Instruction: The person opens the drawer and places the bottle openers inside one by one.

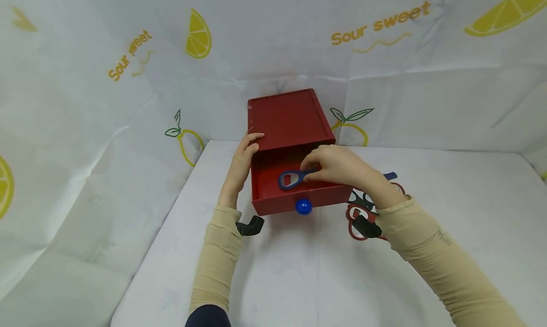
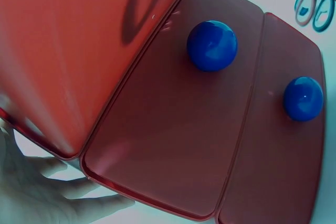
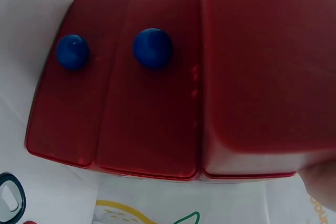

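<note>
A red drawer cabinet [image 1: 290, 118] stands on the table with its top drawer [image 1: 273, 206] pulled out, a round blue knob [image 1: 304, 207] on that drawer's front. Inside lies a blue bottle opener [image 1: 289, 179] with an oval head. My right hand [image 1: 337, 164] reaches into the drawer and pinches the opener's handle between thumb and fingers. My left hand [image 1: 241, 163] rests against the cabinet's left side, fingertips at the top edge. In the left wrist view, the left hand's fingers [image 2: 79, 187] lie extended along the side. Two lower drawers [image 3: 149, 108] are closed, each with a blue knob.
Right of the cabinet, partly behind my right forearm, lie several handled tools, among them a red-rimmed one [image 1: 357, 212] and a dark-handled one [image 1: 361, 200]. The left wrist view shows scissor-like handles [image 2: 323, 17] there. A white lemon-print cloth [image 1: 273, 42] hangs behind the cabinet.
</note>
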`<state>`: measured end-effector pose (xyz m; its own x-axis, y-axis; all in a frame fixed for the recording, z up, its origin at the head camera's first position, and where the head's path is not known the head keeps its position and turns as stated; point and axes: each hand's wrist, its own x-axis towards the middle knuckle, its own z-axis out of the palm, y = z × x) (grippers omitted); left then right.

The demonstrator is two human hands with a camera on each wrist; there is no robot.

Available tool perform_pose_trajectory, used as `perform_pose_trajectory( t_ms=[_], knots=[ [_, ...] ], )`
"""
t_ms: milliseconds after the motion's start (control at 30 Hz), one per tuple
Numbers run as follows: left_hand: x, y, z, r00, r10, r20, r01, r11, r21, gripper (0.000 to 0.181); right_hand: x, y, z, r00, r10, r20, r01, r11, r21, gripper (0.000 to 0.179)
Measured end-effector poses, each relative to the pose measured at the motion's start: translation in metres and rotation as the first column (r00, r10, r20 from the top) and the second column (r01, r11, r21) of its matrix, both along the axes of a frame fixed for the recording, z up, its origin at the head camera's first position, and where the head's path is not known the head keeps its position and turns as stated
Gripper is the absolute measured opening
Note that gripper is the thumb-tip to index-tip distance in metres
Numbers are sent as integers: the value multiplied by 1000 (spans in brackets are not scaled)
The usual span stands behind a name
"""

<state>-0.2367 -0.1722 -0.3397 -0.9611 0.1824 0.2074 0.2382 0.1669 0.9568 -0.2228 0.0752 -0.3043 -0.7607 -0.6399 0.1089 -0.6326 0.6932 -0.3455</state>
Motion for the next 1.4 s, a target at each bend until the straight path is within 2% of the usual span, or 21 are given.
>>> perform_pose_trajectory(
  t_ms=[200, 467, 600, 700, 767, 833, 967, 1067, 1167, 1267, 1400],
  knots=[
    [1, -1, 0, 1000, 8, 2, -8, 1000, -12, 39, 2, -3, -2, 999, -30, -42, 31, 999, 23, 14],
    [1, 1, 2, 1000, 16, -6, -16, 1000, -27, 39, 1, -2, -2, 998, -42, -47, 42, 999, 11, 11],
    [0, 2, 2, 1000, 24, -9, -25, 999, -29, 39, 1, -1, -2, 999, -36, -24, 35, 999, -32, 14],
    [1, 2, 2, 1000, 28, -2, -28, 999, -31, 40, 2, 2, -3, 999, -25, 28, 28, 991, -129, 21],
    [2, 2, 1, 1000, 29, 4, -29, 999, -33, 40, 3, 7, -4, 999, -7, 43, 16, 976, -215, 25],
    [2, 2, 1, 999, 33, 9, -32, 999, -34, 40, 4, 13, -6, 1000, 14, 26, -6, 953, -303, 27],
    [3, 2, 1, 1000, 26, 10, -25, 999, -31, 39, 8, 29, -9, 993, 13, -113, -62, 894, -444, 26],
    [4, 2, 2, 1000, 19, 7, -18, 999, -31, 39, 13, 45, -14, 976, -48, -213, -76, 841, -536, 28],
    [4, 3, 2, 1000, 17, 3, -17, 999, -28, 39, 19, 62, -19, 959, -127, -255, -56, 794, -605, 33],
    [4, 3, 2, 1000, 18, 4, -18, 1000, -19, 39, 24, 80, -29, 947, -197, -253, -5, 778, -628, 34],
    [4, 3, 0, 1000, 20, 18, -20, 1000, -10, 39, 31, 104, -48, 939, -275, -205, 107, 803, -587, 30]
  ],
)
